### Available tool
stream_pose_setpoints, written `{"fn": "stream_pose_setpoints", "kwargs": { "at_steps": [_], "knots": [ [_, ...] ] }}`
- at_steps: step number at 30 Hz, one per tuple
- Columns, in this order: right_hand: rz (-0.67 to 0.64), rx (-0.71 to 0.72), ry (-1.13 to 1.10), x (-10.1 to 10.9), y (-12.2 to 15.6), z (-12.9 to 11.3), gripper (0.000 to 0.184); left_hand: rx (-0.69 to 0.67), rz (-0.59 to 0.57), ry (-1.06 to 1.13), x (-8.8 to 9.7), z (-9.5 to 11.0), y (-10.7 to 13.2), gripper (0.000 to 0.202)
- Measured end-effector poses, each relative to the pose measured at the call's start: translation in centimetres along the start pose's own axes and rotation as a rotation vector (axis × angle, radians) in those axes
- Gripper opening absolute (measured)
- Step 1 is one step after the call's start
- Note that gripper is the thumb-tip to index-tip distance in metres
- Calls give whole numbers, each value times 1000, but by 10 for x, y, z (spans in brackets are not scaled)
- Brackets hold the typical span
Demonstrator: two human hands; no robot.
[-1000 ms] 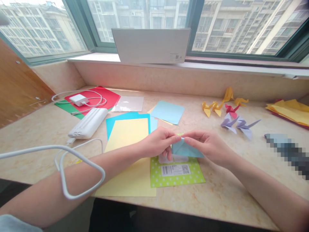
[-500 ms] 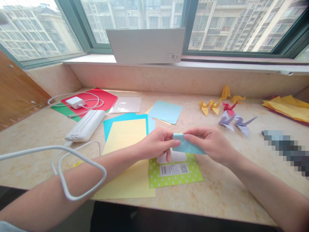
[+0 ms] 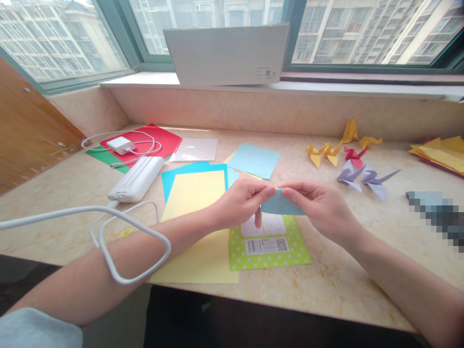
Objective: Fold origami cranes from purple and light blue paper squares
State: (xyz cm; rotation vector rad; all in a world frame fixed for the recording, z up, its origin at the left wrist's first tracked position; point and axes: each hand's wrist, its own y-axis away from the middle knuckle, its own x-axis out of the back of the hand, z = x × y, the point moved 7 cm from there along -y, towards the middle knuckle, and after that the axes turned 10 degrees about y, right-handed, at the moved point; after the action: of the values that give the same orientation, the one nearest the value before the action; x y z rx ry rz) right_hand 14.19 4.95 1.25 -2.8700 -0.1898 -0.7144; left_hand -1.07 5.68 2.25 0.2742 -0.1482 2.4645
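Observation:
Both my hands hold a small folded piece of light blue paper (image 3: 280, 205) just above the marble desk. My left hand (image 3: 239, 203) pinches its left edge between thumb and fingers. My right hand (image 3: 321, 207) grips its right side, thumb on top. Under the hands lies a green dotted packet (image 3: 270, 251) with a barcode label, beside a large yellow sheet (image 3: 195, 227) on a cyan sheet (image 3: 170, 176). A white cable (image 3: 108, 232) loops over my left forearm.
A white power bank (image 3: 137, 178) and a charger (image 3: 121, 144) on red and green paper lie at the left. A loose light blue sheet (image 3: 254, 160) is behind. Folded paper cranes (image 3: 350, 159) and a yellow paper stack (image 3: 440, 153) sit right. A white box (image 3: 226, 48) stands on the sill.
My hands have lifted the folded blue paper slightly and turned it flatter; both keep their grip. The camera view shifted a little.

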Motion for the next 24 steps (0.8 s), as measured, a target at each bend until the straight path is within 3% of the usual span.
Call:
{"fn": "stream_pose_setpoints", "kwargs": {
  "at_steps": [3,8,16,18,21,24],
  "knots": [
    [-3,-18,17,0,-1,-1,28,5,21,26,1,-1,0,44],
    [151,31,108,11,0,-8,29,33,-45,102,-4,-6,-1,22],
    [142,-13,85,15,-1,-4,36,30,-83,53,-1,-2,-2,32],
    [127,-40,69,19,-3,1,37,-47,3,-99,10,1,-3,37],
    [96,-88,71,28,-8,12,39,-219,122,-518,27,6,-4,36],
    [77,-120,117,34,-13,24,43,-342,28,-850,26,1,-4,30]
  ]
}}
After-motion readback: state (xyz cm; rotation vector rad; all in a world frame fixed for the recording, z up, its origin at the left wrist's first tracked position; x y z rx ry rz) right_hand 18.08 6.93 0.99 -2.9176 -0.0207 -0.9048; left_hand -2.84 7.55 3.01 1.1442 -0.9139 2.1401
